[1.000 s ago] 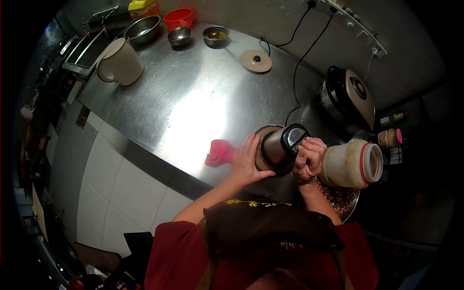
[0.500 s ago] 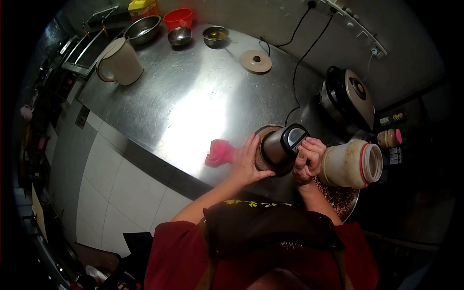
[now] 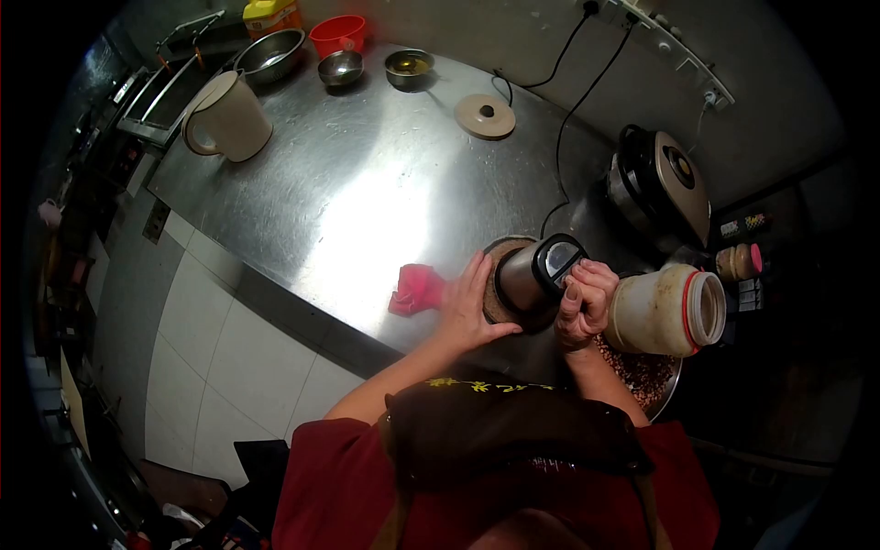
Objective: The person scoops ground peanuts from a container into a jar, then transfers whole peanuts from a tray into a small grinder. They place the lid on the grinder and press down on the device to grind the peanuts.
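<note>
A steel cylinder with a black rim and handle (image 3: 532, 273) stands tilted in a round brown-topped container (image 3: 496, 298) on the steel table. My right hand (image 3: 587, 302) is closed on the black handle at its upper end. My left hand (image 3: 472, 305) lies against the container's near left side, fingers stretched and thumb apart. A pink cloth (image 3: 417, 290) lies just left of that hand. Beside my right hand stands a stained, lidless plastic jar (image 3: 653, 312) with a red ring. Under it shows a metal bowl of reddish-brown nuts or beans (image 3: 647, 374), partly hidden by my forearm.
A beige lid with a dark knob (image 3: 486, 117) lies toward the wall. A rice cooker (image 3: 674, 183) stands at right. A beige jug (image 3: 229, 119), metal bowls (image 3: 341, 69) and a red basin (image 3: 338, 35) line the far left. A black cord (image 3: 561, 156) crosses the table.
</note>
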The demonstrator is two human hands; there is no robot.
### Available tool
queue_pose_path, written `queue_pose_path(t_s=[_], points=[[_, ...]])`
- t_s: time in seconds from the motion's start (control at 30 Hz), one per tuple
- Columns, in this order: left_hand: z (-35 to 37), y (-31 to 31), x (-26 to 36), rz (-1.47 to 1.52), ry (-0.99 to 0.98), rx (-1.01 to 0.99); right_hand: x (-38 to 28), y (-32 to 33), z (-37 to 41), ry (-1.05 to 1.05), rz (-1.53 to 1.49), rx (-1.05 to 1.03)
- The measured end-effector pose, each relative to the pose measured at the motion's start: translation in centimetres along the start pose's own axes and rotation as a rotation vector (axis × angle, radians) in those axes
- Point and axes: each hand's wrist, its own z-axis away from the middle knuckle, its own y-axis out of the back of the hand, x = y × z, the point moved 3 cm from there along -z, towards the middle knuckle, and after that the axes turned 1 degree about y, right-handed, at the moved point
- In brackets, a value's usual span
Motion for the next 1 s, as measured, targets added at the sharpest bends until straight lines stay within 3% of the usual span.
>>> queue_pose_path(t_s=[1.0], points=[[0.03, -0.07, -0.14, -0.001, 0.003, -0.001, 0.00, -0.08, 0.19, -0.016, -0.007, 0.005]])
